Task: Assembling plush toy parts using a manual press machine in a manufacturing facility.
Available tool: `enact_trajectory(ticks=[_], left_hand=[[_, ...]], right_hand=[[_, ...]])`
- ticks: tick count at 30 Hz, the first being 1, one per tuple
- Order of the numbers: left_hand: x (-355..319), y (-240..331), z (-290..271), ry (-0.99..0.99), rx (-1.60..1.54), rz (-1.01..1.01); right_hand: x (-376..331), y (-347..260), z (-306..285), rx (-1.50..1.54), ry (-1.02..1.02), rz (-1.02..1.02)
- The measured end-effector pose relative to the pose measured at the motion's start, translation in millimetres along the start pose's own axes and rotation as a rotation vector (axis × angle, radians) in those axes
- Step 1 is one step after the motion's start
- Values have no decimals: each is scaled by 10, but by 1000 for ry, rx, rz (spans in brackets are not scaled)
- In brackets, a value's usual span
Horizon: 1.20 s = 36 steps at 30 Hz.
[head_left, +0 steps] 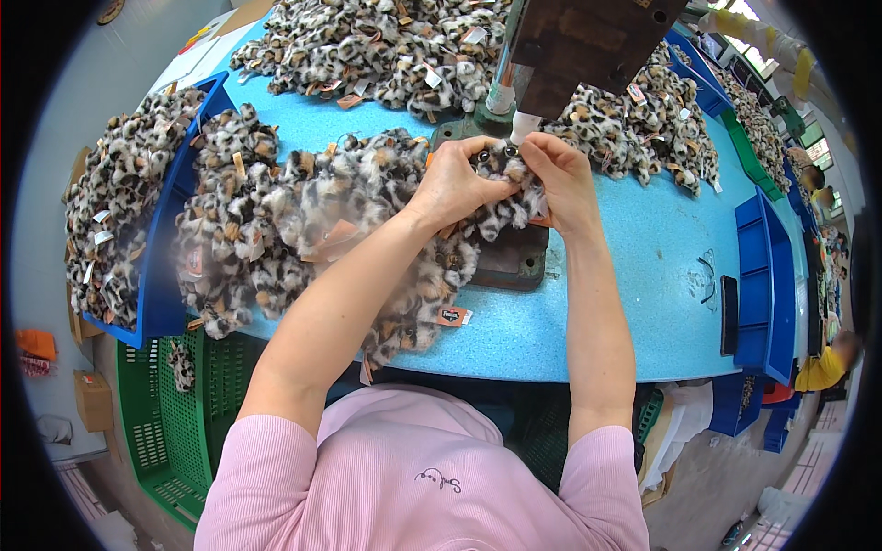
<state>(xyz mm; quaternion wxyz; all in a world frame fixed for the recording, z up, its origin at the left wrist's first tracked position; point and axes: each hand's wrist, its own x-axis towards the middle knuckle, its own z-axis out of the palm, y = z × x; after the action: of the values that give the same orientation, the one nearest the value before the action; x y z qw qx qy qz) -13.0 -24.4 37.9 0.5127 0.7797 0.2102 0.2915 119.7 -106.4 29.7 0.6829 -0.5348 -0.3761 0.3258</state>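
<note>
Between my two hands is a fluffy spotted plush toy in black, white and tan, with dark round eyes on its face. My left hand grips its left side, thumb across the front. On the other side my right hand pinches the fur beside an eye, close to the white tip of a dark press machine. The toy's face is right under that tip; whether they touch I cannot tell. Below the toy lies the machine's dark metal base.
Plush toys with paper tags form a heap at my left, another at the back and one behind the press. A blue bin stands left, another right. Eyeglasses lie on the blue table. A green crate sits below.
</note>
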Motion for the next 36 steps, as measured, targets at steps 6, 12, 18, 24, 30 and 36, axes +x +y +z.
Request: enact_trajectory(ticks=[6, 12, 18, 24, 30, 36], left_hand=[[-2, -27, -1, -16, 12, -40], [-1, -55, 9, -11, -11, -18], [21, -23, 17, -26, -106, -48], [-29, 85, 2, -120, -116, -144], [-142, 116, -211, -66, -521, -637], [-105, 47, -255, -67, -1114, -520]], right_hand=[[186, 66, -50, -145, -167, -89], [47, -616, -227, -626, 341, -330], [-955, -1606, -433, -871, 470, -980], [-1392, -1310, -293, 12, -19, -1074], [-473, -649, -210, -443, 170, -57], [-538, -587, 331, -307, -42, -18]])
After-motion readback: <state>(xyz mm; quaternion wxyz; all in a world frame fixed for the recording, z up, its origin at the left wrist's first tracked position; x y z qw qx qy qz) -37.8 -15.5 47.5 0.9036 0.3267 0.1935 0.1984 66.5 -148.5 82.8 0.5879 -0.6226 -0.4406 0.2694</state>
